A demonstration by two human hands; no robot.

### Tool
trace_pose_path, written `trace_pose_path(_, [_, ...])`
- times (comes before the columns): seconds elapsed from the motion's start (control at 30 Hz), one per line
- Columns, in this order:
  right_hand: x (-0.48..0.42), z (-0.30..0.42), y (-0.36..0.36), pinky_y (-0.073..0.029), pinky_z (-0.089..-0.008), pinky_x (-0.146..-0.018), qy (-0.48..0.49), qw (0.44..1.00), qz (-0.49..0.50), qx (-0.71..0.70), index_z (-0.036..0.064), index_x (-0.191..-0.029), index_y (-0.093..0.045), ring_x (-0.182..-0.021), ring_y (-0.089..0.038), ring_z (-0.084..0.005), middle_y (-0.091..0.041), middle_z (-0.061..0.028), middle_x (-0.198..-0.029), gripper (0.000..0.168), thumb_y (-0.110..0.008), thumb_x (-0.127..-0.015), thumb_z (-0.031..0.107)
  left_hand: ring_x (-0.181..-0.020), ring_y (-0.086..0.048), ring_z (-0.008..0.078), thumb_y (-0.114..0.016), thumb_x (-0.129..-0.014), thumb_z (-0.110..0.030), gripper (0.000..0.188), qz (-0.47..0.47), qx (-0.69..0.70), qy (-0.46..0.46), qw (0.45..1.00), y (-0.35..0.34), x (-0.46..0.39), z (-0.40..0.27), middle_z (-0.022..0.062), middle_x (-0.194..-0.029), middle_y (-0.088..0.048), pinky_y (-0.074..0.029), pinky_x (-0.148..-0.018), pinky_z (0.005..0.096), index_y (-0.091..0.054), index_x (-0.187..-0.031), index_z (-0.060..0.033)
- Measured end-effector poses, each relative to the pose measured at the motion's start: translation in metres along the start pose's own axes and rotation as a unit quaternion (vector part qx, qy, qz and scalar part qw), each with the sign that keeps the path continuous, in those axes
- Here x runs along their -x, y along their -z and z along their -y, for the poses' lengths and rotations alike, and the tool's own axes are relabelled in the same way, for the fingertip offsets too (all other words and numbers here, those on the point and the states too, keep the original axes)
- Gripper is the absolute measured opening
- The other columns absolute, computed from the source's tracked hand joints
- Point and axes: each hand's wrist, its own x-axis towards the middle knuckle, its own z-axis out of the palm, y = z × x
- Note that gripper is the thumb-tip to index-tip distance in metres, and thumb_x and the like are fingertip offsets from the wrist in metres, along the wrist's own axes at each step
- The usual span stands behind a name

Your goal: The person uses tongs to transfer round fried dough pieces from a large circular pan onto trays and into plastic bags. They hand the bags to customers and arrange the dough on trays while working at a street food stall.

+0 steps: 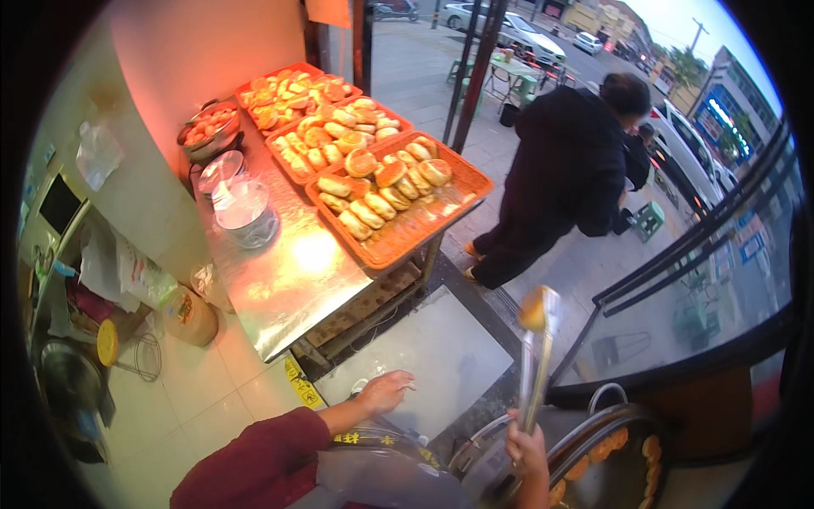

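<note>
My right hand grips a pair of metal tongs, whose tips are closed on a browned round flatbread. At the lower right, beside that hand, a round pan holds several browned breads along its rim. My left hand hangs over the pale floor slab with its fingers loosely bent and nothing in it. Ahead, on a metal-topped table, an orange plastic tray bears rows of round breads, and more such trays stand behind it.
The metal tabletop also carries a plastic-covered metal pot and a bowl of reddish round food. A person in dark clothes stands outside the doorway. A glass panel lies to the right. A bucket stands on the floor at left.
</note>
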Motion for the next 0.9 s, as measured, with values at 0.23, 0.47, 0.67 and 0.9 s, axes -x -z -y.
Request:
trace_pose_path(0.23, [-0.148, 0.020, -0.122, -0.030, -0.0239, -0.036, -0.074, 0.959, 0.169, 0.215, -0.001, -0.117, -0.044, -0.043, -0.042, -0.0082, -0.047, -0.0012, -0.067, 0.041, -0.056, -0.078, 0.005, -0.099, -0.056, 0.0254, -0.050, -0.074, 0.006, 0.029, -0.219, 0.212, 0.068, 0.950, 0.044, 0.060, 0.092, 0.0118, -0.106, -0.056, -0.045, -0.087, 0.0289, -0.061, -0.096, -0.0080])
trace_pose_path(0.47, [-0.187, 0.027, -0.179, -0.037, -0.0266, -0.037, -0.010, 0.858, 0.088, 0.506, 0.002, -0.104, -0.046, -0.046, -0.049, -0.0111, -0.049, -0.0038, -0.062, 0.036, -0.055, -0.070, 0.007, -0.099, -0.056, 0.0296, -0.055, -0.072, 0.003, 0.023, -0.237, 0.041, 0.157, 0.958, 0.079, 0.098, 0.105, 0.0104, -0.104, -0.059, -0.046, -0.087, 0.0364, -0.064, -0.091, -0.0070])
trace_pose_path(0.67, [-0.130, 0.003, -0.136, -0.045, -0.0363, -0.053, 0.105, 0.869, -0.042, 0.482, 0.003, -0.104, -0.047, -0.057, -0.056, -0.0259, -0.055, -0.0140, -0.068, 0.039, -0.056, -0.067, 0.011, -0.097, -0.057, 0.0284, -0.054, -0.071, 0.005, 0.024, -0.162, 0.015, 0.073, 0.984, 0.068, 0.057, 0.086, 0.0106, -0.102, -0.060, -0.046, -0.085, 0.0358, -0.063, -0.090, -0.0067])
trace_pose_path(0.9, [-0.007, -0.026, 0.001, -0.046, -0.0380, -0.072, 0.101, 0.828, -0.362, 0.416, 0.002, -0.110, -0.050, -0.081, -0.060, -0.0301, -0.060, -0.0194, -0.085, 0.046, -0.057, -0.065, 0.010, -0.096, -0.057, 0.0309, -0.053, -0.073, 0.007, 0.022, -0.099, 0.093, -0.014, 0.991, 0.028, 0.001, 0.039, 0.0154, -0.101, -0.060, -0.044, -0.086, 0.0361, -0.062, -0.089, -0.0054])
